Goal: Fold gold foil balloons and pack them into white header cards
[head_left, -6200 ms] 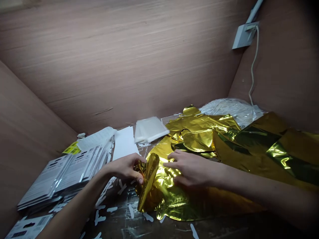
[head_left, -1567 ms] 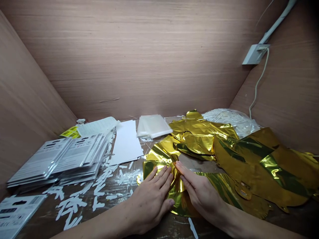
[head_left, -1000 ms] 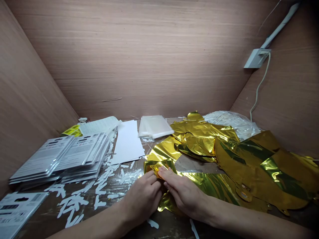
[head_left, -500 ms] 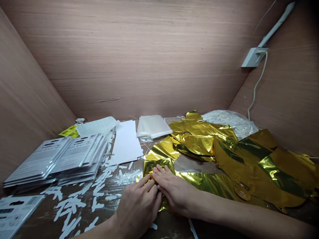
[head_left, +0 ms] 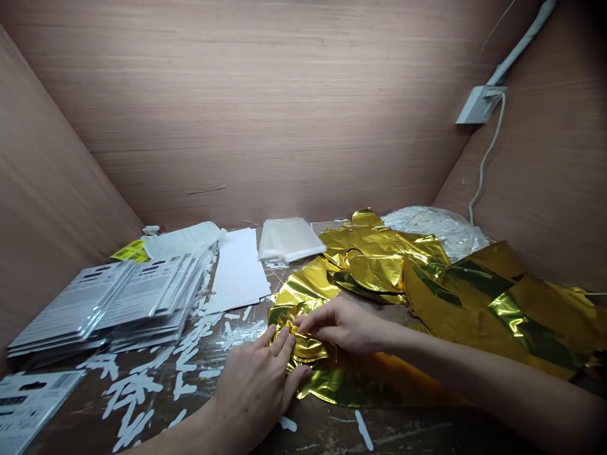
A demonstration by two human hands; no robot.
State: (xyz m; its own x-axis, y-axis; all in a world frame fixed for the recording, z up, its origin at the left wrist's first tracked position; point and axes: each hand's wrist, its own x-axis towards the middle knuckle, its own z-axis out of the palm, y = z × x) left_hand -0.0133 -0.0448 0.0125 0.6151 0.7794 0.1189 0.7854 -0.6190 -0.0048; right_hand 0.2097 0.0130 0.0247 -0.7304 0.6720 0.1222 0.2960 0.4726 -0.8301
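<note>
A flat, shiny gold foil balloon (head_left: pixel 341 382) lies at the front, partly folded over itself under my hands. On its left end rests my left hand (head_left: pixel 258 388), fingers stretched out and pressing the foil down, thumb apart. My right hand (head_left: pixel 348 325) comes in from the right with bent fingers and thumb pinching a folded edge of the same foil; its fingertips are close to those of my left hand. Behind and to the right, more gold foil balloons (head_left: pixel 474 309) lie in a loose, overlapping heap.
On the left stand stacks of printed packs (head_left: pixel 71 303). White cards (head_left: pixel 239 272) and clear plastic sleeves (head_left: pixel 289 240) lie at the back. Small white strips (head_left: pixel 135 388) litter the table. A clear bag (head_left: pixel 436 230) sits back right, below a wall socket (head_left: pixel 481 104) with a cable.
My right hand has lifted from lying flat on the foil to a pinch, bringing a foil layer over to the left. My left hand has flattened and spread its fingers.
</note>
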